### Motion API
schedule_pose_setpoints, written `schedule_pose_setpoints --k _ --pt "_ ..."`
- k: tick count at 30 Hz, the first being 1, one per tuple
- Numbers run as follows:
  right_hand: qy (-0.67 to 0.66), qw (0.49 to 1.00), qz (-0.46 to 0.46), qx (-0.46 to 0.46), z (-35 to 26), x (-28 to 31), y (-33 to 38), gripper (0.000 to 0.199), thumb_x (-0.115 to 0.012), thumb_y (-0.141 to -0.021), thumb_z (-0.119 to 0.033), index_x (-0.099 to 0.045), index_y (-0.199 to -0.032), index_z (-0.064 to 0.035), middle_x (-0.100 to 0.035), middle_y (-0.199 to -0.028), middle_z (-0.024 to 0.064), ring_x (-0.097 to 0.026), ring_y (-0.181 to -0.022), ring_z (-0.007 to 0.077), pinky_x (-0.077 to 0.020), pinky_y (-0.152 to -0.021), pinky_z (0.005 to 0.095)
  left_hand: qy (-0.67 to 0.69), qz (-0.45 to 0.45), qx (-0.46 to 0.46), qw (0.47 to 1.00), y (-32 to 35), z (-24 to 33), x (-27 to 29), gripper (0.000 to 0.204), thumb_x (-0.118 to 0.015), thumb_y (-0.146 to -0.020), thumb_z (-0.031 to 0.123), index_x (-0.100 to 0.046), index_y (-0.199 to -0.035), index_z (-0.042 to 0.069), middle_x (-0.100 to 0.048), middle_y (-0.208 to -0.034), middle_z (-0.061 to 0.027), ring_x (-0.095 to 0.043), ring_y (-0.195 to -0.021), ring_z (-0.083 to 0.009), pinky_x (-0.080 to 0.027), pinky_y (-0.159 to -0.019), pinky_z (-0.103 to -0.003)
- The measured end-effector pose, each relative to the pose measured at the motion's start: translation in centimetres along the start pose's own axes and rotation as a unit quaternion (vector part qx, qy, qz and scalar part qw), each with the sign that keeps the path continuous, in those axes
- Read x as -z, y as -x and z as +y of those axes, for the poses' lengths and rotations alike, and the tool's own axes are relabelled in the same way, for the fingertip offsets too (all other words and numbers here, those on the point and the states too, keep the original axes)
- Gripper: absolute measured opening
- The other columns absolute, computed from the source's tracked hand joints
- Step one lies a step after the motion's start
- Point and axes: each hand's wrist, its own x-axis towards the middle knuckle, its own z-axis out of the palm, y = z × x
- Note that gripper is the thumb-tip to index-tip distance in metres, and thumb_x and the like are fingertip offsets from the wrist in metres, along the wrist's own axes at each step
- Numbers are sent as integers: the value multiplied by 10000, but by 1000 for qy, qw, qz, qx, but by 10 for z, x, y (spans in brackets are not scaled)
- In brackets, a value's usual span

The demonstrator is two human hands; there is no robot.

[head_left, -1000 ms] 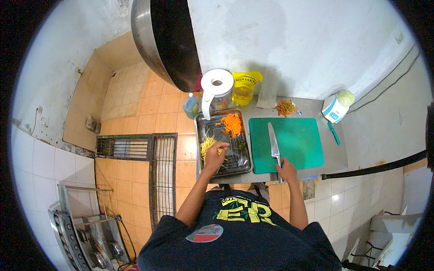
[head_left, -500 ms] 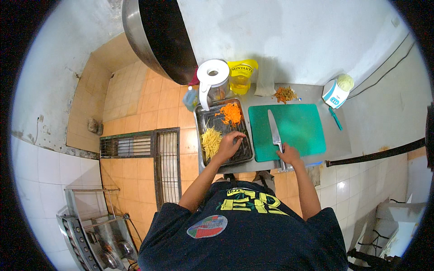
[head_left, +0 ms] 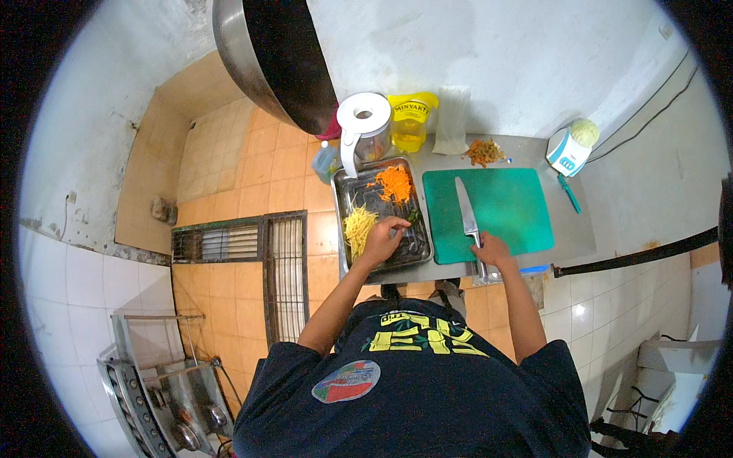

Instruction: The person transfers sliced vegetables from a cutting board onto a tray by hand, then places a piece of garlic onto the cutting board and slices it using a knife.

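My right hand (head_left: 491,249) is closed round the handle of a kitchen knife (head_left: 466,208). Its blade points away from me over the left part of a green cutting board (head_left: 505,212). Above the metal tray (head_left: 408,257), my left hand (head_left: 384,240) has its fingers bent together, and whatever they hold is too small to make out. Green bits (head_left: 413,217) lie in the tray by those fingertips. Yellowish-white strips (head_left: 357,227) are heaped at the tray's left, partly behind the hand. Shredded carrot (head_left: 395,184) fills its far part.
Beyond the tray stand a white-lidded jug (head_left: 365,122), a yellow pouch (head_left: 411,126) and a blue bottle (head_left: 324,162). Peelings (head_left: 485,153) lie behind the board. A kitchen scale (head_left: 568,153) carries a pale green vegetable (head_left: 584,132), with a teal-handled tool (head_left: 569,194) nearby.
The whole view has shifted a little. Green bits now show more plainly beside my left fingertips in the tray. My right hand keeps the knife in nearly the same place.
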Motion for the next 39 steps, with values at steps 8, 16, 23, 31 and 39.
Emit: schedule_pose_setpoints --k 8,16,23,31,39 --pt "6 1000 7 -18 -10 4 9 528 -667 -883 -459 -581 -1208 -52 -705 -1108 184 -663 -1046 404 -526 -886 511 2 -1 6 1000 16 5 3 167 -657 -890 21 -716 -1045 47 -714 -990 -127 -694 -881 -272 -538 -776 -354" --pt "-42 988 141 -35 -10 -21 22 429 -675 -872 -435 -614 -1071 -60 -706 -883 210 -678 -867 431 -516 -766 539 61 16 55 997 29 37 -11 183 -649 -905 39 -711 -1077 43 -700 -978 -127 -677 -883 -247 -525 -798 -342" --pt "-71 971 228 -30 -12 -40 30 375 -674 -878 -408 -617 -1019 -65 -701 -821 200 -678 -782 424 -509 -707 546 146 -25 80 986 43 67 -26 155 -606 -965 30 -695 -1091 23 -679 -1002 -114 -671 -926 -216 -526 -817 -334" --pt "-64 972 223 -25 -9 -40 29 361 -675 -875 -412 -618 -979 -71 -698 -784 182 -677 -741 415 -511 -679 540 135 -5 65 989 46 88 -50 157 -611 -953 32 -692 -1086 13 -676 -993 -117 -666 -925 -236 -520 -820 -345" --pt "-55 986 155 15 8 -25 27 419 -691 -849 -465 -620 -955 -66 -684 -748 162 -681 -736 390 -519 -671 514 98 31 77 992 49 109 -117 148 -624 -947 75 -694 -1064 17 -678 -988 -122 -667 -901 -257 -509 -781 -352"
